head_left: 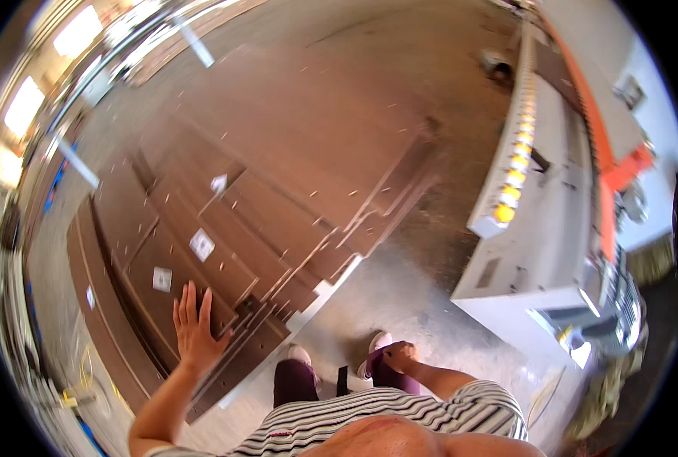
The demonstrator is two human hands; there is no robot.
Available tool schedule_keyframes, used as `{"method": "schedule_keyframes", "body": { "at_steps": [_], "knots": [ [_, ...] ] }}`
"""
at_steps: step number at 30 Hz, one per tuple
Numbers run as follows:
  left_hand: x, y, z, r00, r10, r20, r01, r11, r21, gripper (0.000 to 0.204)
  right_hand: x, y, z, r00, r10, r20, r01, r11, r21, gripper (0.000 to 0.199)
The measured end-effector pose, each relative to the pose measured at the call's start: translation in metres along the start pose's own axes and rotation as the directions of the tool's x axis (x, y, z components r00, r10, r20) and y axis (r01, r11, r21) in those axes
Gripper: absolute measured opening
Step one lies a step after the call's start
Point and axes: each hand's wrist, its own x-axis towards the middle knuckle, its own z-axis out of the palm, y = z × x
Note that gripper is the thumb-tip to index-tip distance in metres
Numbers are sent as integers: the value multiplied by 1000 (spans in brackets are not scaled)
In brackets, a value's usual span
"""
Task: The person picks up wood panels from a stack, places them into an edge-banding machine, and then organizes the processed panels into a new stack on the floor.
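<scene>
**Hand flat on the brown boards**

The left hand [194, 327] lies flat, fingers spread, on a stack of brown boards [270, 206] on the floor. The right hand [397, 355] is curled by the right knee; I cannot tell if it holds anything. A grey machine [537, 251] stands to the right, partly cut off. White labels [201, 244] on the boards are too blurry to read.

Left hand [195, 329] reaches forward with fingers spread flat; right hand [397, 356] hangs low, seemingly curled.
</scene>
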Motion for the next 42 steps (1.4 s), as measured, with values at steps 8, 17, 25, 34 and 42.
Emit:
{"method": "schedule_keyframes", "body": {
  "at_steps": [8,17,25,34,42],
  "knots": [
    [-8,-18,1,999,42,19,-42,999,1,96,-121,-23,11,978,-141,-152,158,981,108,40],
    [30,-35,6,971,25,237,179,581,-794,65,-188,13,-38,989,148,5,-147,970,195,30],
    [32,107,-327,792,287,-539,-458,-305,-835,53,-208,32,-74,985,142,-98,-119,972,203,31],
    [-57,155,-460,497,318,-807,-466,-687,-558,40,-111,35,0,986,160,-41,-134,923,362,31],
    [-75,176,-473,650,270,-711,-471,-591,-655,24,-105,0,-97,971,-209,-120,207,978,-24,37]
  ]
}}
